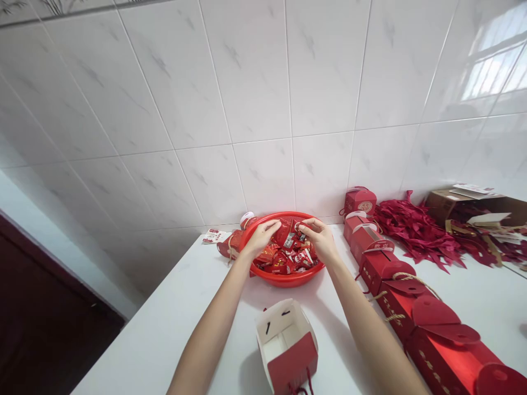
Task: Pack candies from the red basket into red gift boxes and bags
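One red basket (288,281) of wrapped sweets (280,262), too jumbled to count, sits on the counter (164,334). Two hands reach over it, apart, palms turned inward: the left hand (263,240) pinches a red packet (282,235), the right hand (322,240) a small wrapper (298,226). One open box (292,359) stands nearer; at least six closed red boxes (397,299) line the right.
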`<control>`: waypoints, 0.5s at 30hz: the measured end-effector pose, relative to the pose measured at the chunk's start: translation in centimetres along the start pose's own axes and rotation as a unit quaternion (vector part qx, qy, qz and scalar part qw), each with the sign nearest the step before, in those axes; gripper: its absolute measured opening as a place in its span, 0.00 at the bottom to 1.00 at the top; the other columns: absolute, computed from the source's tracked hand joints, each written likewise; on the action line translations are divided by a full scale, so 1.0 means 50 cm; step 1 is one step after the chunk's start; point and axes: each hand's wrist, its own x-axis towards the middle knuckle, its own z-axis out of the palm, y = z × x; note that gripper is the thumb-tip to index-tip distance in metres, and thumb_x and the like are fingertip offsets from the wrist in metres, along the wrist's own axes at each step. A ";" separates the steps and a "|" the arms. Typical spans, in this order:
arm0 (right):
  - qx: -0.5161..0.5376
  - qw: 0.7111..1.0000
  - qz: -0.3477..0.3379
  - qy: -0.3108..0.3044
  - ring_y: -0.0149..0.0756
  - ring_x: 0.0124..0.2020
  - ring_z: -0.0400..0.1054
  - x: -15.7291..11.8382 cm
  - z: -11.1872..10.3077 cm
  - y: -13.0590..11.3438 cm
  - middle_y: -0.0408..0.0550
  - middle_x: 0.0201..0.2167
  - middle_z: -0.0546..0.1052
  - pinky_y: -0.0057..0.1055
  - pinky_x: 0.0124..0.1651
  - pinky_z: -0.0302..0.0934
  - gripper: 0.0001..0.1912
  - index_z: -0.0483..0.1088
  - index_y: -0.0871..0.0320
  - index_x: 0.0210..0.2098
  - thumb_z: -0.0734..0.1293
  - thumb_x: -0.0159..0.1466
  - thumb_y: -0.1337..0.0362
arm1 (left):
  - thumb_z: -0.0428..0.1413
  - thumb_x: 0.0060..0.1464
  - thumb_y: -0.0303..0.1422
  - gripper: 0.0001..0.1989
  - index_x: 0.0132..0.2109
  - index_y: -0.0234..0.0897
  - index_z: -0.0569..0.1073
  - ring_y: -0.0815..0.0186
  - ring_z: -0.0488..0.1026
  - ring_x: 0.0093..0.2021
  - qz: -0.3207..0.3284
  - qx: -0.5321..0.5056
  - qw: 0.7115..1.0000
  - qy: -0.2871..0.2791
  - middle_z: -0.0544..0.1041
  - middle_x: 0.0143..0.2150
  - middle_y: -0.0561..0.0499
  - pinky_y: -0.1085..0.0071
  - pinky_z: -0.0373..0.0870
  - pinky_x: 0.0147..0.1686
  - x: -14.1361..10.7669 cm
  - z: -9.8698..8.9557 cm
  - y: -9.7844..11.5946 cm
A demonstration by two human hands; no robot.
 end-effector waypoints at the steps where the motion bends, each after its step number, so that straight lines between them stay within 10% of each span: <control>1: -0.007 1.000 -0.006 -0.010 0.30 0.28 0.69 -0.004 0.002 -0.011 0.43 0.27 0.78 0.25 0.31 0.64 0.16 0.75 0.58 0.27 0.80 0.45 0.56 | 0.58 0.54 0.47 0.21 0.47 0.37 0.77 0.58 0.74 0.50 -0.020 -0.008 1.000 -0.003 0.78 0.48 0.45 0.67 0.73 0.43 -0.019 -0.009 0.011; 5: -0.038 0.998 -0.026 -0.050 0.31 0.27 0.69 -0.031 0.006 -0.074 0.43 0.26 0.79 0.27 0.30 0.64 0.14 0.77 0.57 0.28 0.79 0.47 0.57 | 0.59 0.53 0.47 0.23 0.51 0.39 0.74 0.58 0.74 0.50 -0.057 0.038 0.997 -0.029 0.75 0.51 0.45 0.68 0.75 0.41 -0.108 -0.048 0.070; 11: -0.072 0.987 -0.049 -0.137 0.32 0.29 0.70 -0.113 0.010 -0.184 0.45 0.30 0.79 0.28 0.30 0.66 0.10 0.79 0.56 0.30 0.79 0.51 0.61 | 0.60 0.54 0.43 0.10 0.36 0.44 0.82 0.61 0.75 0.45 -0.028 0.218 0.925 -0.309 0.79 0.43 0.49 0.73 0.70 0.38 -0.251 -0.081 0.161; 15: -0.098 0.975 -0.059 -0.191 0.34 0.31 0.71 -0.165 0.026 -0.222 0.47 0.31 0.79 0.29 0.31 0.67 0.07 0.79 0.56 0.31 0.78 0.53 0.63 | 0.60 0.54 0.40 0.07 0.34 0.48 0.83 0.61 0.76 0.40 -0.010 0.265 0.891 -0.369 0.81 0.35 0.51 0.74 0.67 0.32 -0.289 -0.054 0.169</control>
